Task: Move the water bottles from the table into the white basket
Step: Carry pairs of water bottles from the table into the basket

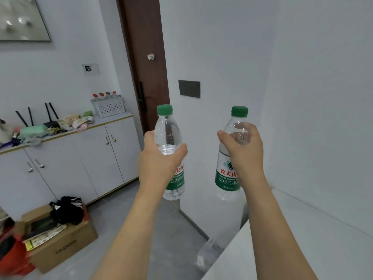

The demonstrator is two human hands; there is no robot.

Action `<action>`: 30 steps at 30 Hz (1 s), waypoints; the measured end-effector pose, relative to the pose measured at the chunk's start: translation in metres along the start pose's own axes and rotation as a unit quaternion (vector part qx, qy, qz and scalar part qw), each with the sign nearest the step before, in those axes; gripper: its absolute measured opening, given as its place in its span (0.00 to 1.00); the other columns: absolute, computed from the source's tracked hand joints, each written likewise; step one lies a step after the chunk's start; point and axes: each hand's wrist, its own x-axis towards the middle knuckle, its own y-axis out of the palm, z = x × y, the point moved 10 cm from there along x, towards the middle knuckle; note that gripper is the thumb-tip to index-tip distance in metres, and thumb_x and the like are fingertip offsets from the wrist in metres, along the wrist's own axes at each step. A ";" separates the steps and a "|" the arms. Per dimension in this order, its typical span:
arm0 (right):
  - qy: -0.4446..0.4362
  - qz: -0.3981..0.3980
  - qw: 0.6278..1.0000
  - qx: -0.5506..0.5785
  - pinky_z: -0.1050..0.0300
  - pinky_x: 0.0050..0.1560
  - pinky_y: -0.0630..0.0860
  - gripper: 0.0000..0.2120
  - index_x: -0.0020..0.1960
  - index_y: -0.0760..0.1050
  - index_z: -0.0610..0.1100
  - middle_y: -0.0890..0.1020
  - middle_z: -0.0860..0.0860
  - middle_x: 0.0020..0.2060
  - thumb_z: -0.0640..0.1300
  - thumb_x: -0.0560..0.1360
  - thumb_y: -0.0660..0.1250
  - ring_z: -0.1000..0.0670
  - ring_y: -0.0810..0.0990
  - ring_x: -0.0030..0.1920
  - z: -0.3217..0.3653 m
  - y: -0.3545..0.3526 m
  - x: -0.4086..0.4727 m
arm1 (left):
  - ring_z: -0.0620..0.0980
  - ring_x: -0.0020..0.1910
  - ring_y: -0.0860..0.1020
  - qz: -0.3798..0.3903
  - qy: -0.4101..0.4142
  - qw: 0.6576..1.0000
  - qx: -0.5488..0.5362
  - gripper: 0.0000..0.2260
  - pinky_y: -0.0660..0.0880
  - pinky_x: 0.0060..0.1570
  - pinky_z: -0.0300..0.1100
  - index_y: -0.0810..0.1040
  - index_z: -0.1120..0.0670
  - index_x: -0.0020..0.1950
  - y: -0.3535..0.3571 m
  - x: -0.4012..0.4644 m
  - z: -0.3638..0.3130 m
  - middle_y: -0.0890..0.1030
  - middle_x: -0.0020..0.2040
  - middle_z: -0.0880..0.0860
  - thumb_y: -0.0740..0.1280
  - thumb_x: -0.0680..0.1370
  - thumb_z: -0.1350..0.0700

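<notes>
- Head view: two green-capped water bottles are held upright in the air, the left bottle grasped by the left hand, the right bottle by the right hand.
- The white basket is seen well apart, at the right end of the cabinet top, red-capped bottles already inside.
- Judged best: bottles kept vertical during the carry, then lowered into free gaps one at a time.

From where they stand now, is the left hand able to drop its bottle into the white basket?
Probably not yet: the left hand grips its bottle in mid-air, and the white basket sits across the room on the cabinet.
</notes>
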 end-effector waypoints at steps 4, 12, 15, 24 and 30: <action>-0.003 -0.002 1.000 -0.010 0.43 0.52 0.81 0.23 0.54 0.73 0.59 0.83 0.52 0.46 0.60 0.62 0.75 0.49 0.84 0.46 -0.015 0.071 0.011 | 0.33 0.40 0.78 0.009 -0.003 1.000 -0.011 0.24 0.75 0.35 0.40 0.69 0.40 0.54 -0.025 0.054 0.042 0.77 0.44 0.29 0.74 0.63 0.40; -0.005 -0.010 1.000 0.015 0.46 0.50 0.82 0.23 0.52 0.74 0.58 0.83 0.53 0.44 0.65 0.61 0.74 0.54 0.84 0.41 -0.022 0.232 0.032 | 0.29 0.40 0.77 0.006 0.001 1.000 -0.012 0.21 0.76 0.35 0.39 0.66 0.29 0.48 -0.107 0.172 0.110 0.74 0.43 0.23 0.74 0.62 0.36; -0.006 -0.002 1.000 0.018 0.45 0.50 0.82 0.22 0.52 0.74 0.58 0.83 0.53 0.45 0.64 0.63 0.73 0.53 0.85 0.42 -0.027 0.284 0.042 | 0.32 0.40 0.79 0.000 -0.003 1.000 -0.009 0.21 0.77 0.36 0.39 0.67 0.30 0.48 -0.133 0.210 0.134 0.77 0.43 0.28 0.73 0.62 0.35; -0.002 0.019 1.000 0.011 0.45 0.50 0.82 0.21 0.53 0.75 0.56 0.84 0.54 0.47 0.62 0.64 0.74 0.51 0.85 0.45 -0.069 0.390 0.096 | 0.46 0.43 0.81 -0.014 -0.011 1.000 -0.014 0.26 0.82 0.44 0.48 0.69 0.42 0.55 -0.143 0.305 0.206 0.79 0.46 0.41 0.72 0.63 0.35; -0.014 0.043 0.998 0.052 0.54 0.41 0.81 0.16 0.49 0.76 0.59 0.84 0.57 0.42 0.61 0.64 0.74 0.54 0.85 0.41 -0.101 0.464 0.166 | 0.45 0.43 0.81 -0.034 0.019 0.999 -0.007 0.27 0.79 0.40 0.42 0.70 0.42 0.57 -0.129 0.394 0.239 0.79 0.47 0.40 0.72 0.62 0.34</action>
